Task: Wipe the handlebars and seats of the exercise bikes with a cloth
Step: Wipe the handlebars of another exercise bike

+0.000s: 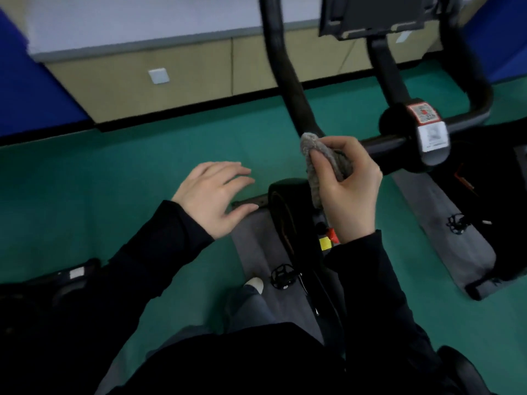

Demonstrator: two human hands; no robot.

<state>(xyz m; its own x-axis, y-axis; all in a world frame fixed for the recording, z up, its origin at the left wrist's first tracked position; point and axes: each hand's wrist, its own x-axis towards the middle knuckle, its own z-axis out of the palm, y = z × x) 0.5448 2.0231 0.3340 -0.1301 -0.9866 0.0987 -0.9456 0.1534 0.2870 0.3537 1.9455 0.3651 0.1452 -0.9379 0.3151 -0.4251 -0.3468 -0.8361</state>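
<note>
The right hand [349,192] gripped a nubby grey cloth [322,159] against the smooth black tubular handlebar [288,72]; at nine o'clock the left hand [212,195] hovered, fingers spread, holding nothing, over the green floor [142,172].

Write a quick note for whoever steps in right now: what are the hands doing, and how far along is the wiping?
Right hand: grips the grey cloth, held against the left bend of the bike's handlebar.
Left hand: open, holds nothing, hovers over the green floor.
Done: the picture does not show which parts are wiped.
Left: the rest of the handlebar, then the seat, which is not clearly in view.
</note>
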